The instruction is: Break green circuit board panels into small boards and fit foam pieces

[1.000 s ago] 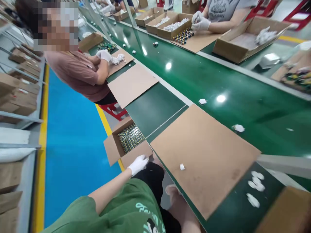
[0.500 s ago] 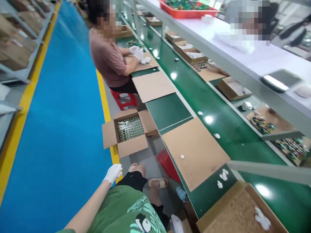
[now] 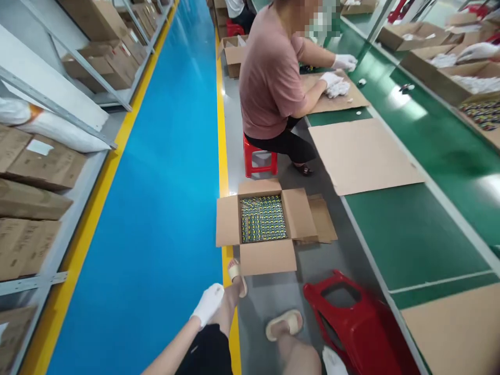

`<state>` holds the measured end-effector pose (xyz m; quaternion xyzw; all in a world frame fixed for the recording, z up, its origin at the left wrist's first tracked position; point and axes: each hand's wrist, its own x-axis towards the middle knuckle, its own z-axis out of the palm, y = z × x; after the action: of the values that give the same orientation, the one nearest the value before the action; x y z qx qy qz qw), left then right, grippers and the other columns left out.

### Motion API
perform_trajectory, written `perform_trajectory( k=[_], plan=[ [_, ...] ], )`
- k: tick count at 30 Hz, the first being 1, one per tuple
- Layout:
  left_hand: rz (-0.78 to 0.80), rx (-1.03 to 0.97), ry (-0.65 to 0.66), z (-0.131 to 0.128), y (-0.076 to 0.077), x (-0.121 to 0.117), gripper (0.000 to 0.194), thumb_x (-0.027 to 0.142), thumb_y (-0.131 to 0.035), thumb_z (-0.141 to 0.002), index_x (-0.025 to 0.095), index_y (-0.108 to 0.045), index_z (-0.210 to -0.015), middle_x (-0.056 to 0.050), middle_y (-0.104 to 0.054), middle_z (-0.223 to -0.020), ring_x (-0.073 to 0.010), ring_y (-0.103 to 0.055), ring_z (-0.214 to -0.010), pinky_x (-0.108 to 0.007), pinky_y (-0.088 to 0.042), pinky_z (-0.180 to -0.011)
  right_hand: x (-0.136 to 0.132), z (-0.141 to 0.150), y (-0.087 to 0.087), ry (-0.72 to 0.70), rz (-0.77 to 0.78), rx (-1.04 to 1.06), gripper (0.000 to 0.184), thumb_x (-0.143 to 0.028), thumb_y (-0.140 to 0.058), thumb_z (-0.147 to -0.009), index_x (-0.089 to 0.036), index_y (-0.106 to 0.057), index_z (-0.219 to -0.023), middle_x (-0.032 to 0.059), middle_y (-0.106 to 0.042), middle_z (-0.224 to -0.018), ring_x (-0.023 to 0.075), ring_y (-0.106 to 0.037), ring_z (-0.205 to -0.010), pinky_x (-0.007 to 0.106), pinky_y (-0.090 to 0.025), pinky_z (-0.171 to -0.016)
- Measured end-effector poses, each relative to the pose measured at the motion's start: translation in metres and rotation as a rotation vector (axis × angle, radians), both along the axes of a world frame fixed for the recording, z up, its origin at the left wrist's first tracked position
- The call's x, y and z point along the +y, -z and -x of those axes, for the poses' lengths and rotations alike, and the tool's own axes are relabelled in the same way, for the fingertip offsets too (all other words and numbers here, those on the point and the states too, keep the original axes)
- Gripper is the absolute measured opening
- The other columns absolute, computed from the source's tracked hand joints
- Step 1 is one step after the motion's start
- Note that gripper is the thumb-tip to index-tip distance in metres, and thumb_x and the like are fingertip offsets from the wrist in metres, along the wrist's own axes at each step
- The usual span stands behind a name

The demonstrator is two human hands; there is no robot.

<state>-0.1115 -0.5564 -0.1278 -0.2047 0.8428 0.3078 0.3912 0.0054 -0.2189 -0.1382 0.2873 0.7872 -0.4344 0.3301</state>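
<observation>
My left hand, in a white glove, hangs beside my left leg over the edge of the blue floor. Its fingers are curled in and nothing shows in them. My right hand, also gloved in white, is partly visible at the bottom edge, close beside a red plastic stool; its fingers are not clear, nor whether it touches the stool. In front of my feet, an open cardboard box stands on the floor with its flaps spread. Rows of small green and yellow electronic parts fill it.
Ahead, a co-worker in a pink shirt sits on another red stool at the green workbench. Cardboard sheets lie on the bench. Shelves with cartons line the left side, beyond the blue walkway.
My view has turned left and moved nearer the open box. The red stool shows more fully, and my right hand has come into view beside it. The co-worker's hands have moved apart.
</observation>
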Motion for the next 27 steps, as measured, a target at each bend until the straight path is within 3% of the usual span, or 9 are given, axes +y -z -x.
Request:
perform_trajectory(
  k=[2,4,7,10,12,15,20,23,27],
  plan=[
    [0.043,0.053,0.1,0.049,0.042,-0.02,0.022,0.025,-0.042,-0.091,0.018,-0.056,-0.076,0.001,-0.062,-0.067,-0.0154,-0.063,-0.065,-0.025,-0.048,-0.062,-0.004,0.038,0.05,-0.078,-0.069,0.008,0.028,-0.041,-0.055,-0.092,-0.025,-0.06,-0.116,0.0084,-0.057,-0.125,0.0213,-0.058,-0.11,0.041,-0.053,-0.09],
    [0.072,0.115,0.206,0.098,0.101,-0.022,0.024,0.021,-0.037,-0.092,0.018,-0.058,-0.08,-0.002,-0.065,-0.076,-0.0173,-0.066,-0.076,-0.026,-0.05,-0.071,-0.001,0.079,0.11,-0.162,-0.146,0.026,0.028,-0.034,-0.054,-0.094,-0.02,-0.06,-0.117,0.0098,-0.059,-0.125,0.022,-0.058,-0.112,0.045,-0.048,-0.099],
    [0.099,0.238,0.38,0.166,0.209,0.005,0.022,0.017,-0.038,-0.091,0.017,-0.061,-0.088,-0.009,-0.068,-0.099,-0.0205,-0.063,-0.102,-0.029,-0.045,-0.091,0.004,0.157,0.213,-0.294,-0.22,0.125,0.034,-0.021,-0.046,-0.094,-0.012,-0.059,-0.124,0.0164,-0.058,-0.13,0.0247,-0.053,-0.124,0.043,-0.035,-0.112],
    [0.141,0.351,0.525,0.219,0.318,0.046,0.026,0.014,-0.04,-0.09,0.017,-0.061,-0.105,-0.012,-0.063,-0.116,-0.0214,-0.059,-0.111,-0.029,-0.043,-0.097,0.001,0.236,0.306,-0.434,-0.238,0.277,0.043,-0.022,-0.043,-0.092,-0.011,-0.055,-0.132,0.0156,-0.058,-0.133,0.0252,-0.051,-0.127,0.038,-0.034,-0.112],
    [0.189,0.389,0.602,0.251,0.381,0.07,0.027,0.01,-0.044,-0.085,0.015,-0.061,-0.106,-0.014,-0.063,-0.113,-0.0224,-0.061,-0.107,-0.03,-0.045,-0.094,-0.001,0.276,0.35,-0.524,-0.239,0.364,0.045,-0.026,-0.042,-0.092,-0.012,-0.054,-0.134,0.0146,-0.059,-0.132,0.0255,-0.055,-0.123,0.039,-0.037,-0.108],
    [0.29,0.456,0.662,0.3,0.45,0.09,0.038,0.008,-0.048,-0.082,0.013,-0.055,-0.12,-0.019,-0.055,-0.126,-0.0259,-0.055,-0.117,-0.035,-0.044,-0.098,0.004,0.313,0.387,-0.687,-0.215,0.463,0.045,-0.031,-0.043,-0.092,-0.015,-0.056,-0.132,0.0125,-0.062,-0.13,0.0255,-0.058,-0.119,0.037,-0.04,-0.105],
    [0.441,0.457,0.732,0.363,0.504,0.096,0.057,0.02,-0.062,-0.076,0.006,-0.047,-0.13,-0.027,-0.044,-0.136,-0.0351,-0.049,-0.123,-0.042,-0.046,-0.097,0.026,0.344,0.4,-0.997,-0.36,0.539,0.044,-0.031,-0.043,-0.092,-0.016,-0.059,-0.13,0.0142,-0.066,-0.122,0.0285,-0.064,-0.11,0.039,-0.047,-0.096],
    [0.462,0.409,0.843,0.376,0.509,0.095,0.055,0.024,-0.066,-0.075,0.005,-0.053,-0.124,-0.027,-0.049,-0.13,-0.0353,-0.056,-0.116,-0.042,-0.049,-0.092,0.035,0.353,0.4,-1.039,-0.442,0.591,0.043,-0.032,-0.044,-0.092,-0.018,-0.058,-0.131,0.013,-0.068,-0.12,0.0282,-0.065,-0.108,0.038,-0.048,-0.094],
    [0.45,0.409,0.987,0.372,0.497,0.09,0.044,0.027,-0.06,-0.083,0.009,-0.056,-0.123,-0.021,-0.055,-0.126,-0.0329,-0.059,-0.111,-0.045,-0.051,-0.091,0.036,0.356,0.392,-1.163,-0.484,0.524,0.042,-0.032,-0.047,-0.091,-0.019,-0.061,-0.128,0.0131,-0.069,-0.117,0.0292,-0.066,-0.106,0.038,-0.049,-0.091]
  ],
)
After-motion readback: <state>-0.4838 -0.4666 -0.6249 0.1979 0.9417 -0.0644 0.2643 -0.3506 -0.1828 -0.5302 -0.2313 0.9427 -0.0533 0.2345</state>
